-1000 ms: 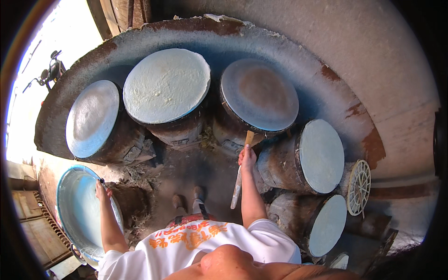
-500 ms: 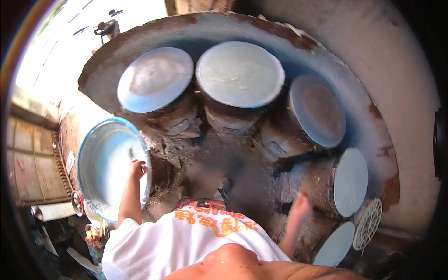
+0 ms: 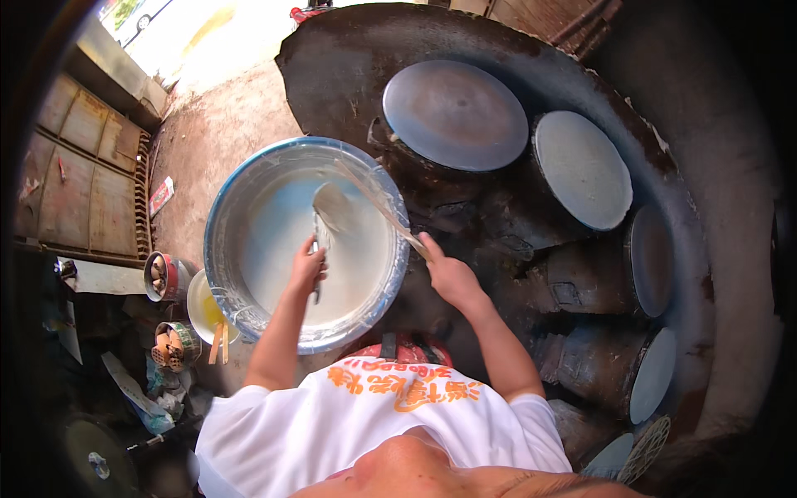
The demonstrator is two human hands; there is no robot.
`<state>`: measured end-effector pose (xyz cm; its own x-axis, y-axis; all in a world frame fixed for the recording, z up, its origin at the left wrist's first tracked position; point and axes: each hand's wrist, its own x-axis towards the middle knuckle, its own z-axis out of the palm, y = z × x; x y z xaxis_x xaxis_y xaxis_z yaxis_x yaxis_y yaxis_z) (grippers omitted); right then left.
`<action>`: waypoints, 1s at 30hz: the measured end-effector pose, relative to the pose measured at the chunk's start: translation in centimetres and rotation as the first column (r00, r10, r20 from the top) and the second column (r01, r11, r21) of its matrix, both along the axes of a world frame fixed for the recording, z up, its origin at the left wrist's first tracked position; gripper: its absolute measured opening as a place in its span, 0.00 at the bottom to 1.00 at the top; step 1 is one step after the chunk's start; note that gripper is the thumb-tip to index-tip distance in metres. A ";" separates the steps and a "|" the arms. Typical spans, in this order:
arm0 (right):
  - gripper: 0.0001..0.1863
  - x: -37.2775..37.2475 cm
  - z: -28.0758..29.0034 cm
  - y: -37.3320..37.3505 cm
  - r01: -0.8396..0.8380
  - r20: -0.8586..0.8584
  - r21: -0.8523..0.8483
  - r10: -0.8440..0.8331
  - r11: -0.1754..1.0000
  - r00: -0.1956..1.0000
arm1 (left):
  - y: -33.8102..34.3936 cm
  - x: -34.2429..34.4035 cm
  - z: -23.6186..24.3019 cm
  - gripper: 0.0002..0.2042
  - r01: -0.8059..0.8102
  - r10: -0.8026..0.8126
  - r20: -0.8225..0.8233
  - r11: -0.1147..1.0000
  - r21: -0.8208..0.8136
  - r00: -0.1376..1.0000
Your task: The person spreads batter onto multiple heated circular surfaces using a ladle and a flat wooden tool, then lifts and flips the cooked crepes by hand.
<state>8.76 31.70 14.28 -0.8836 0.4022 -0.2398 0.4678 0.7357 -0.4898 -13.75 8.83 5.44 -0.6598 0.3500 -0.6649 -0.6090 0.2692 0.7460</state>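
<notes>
A large blue-rimmed basin (image 3: 213,257) holding thin white batter (image 3: 282,282) is in front of me, slightly left. My left hand (image 3: 309,264) is closed around the handle of a ladle (image 3: 332,209), whose batter-coated bowl is over the batter. At the basin's right rim my right hand (image 3: 452,278) grips a long thin wooden stick (image 3: 378,199). The stick slants across the rim, its far end inside the basin near the far wall. Whether that end touches the batter, I cannot tell.
Several round griddles on drum-shaped stoves curve along the right, including a bare dark one (image 3: 457,112) and one coated pale (image 3: 583,170). A low curved wall (image 3: 332,79) stands behind them. A bowl with yellow liquid (image 3: 201,307) and tins (image 3: 172,278) sit left of the basin.
I have turned left, so the basin is now nearer the middle and the griddles are further right. My right hand has come from the right-hand stoves to the basin, now gripping the wooden stick.
</notes>
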 end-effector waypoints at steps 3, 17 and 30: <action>0.21 -4.8 -5.4 -2.1 -0.114 0.323 0.117 0.071 0.987 0.944 | 1.3 1.3 -4.0 0.27 0.065 -0.063 0.043 0.997 -0.049 0.997; 0.20 -2.8 -4.2 -5.0 0.147 0.233 -0.338 -0.069 0.930 0.970 | 11.8 5.7 -5.0 0.18 -0.562 0.314 0.568 0.756 0.335 0.761; 0.23 1.7 10.2 -0.2 -0.152 -0.135 -0.986 -0.221 -0.063 0.966 | 8.6 9.0 22.6 0.19 -0.633 -0.363 0.601 0.041 0.773 0.712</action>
<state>10.44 31.53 24.47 -0.9649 -0.0635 -0.2550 0.2375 -0.6261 -0.7427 -4.74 17.48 28.06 -0.4881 0.8728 0.0072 -0.8316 -0.4625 -0.3076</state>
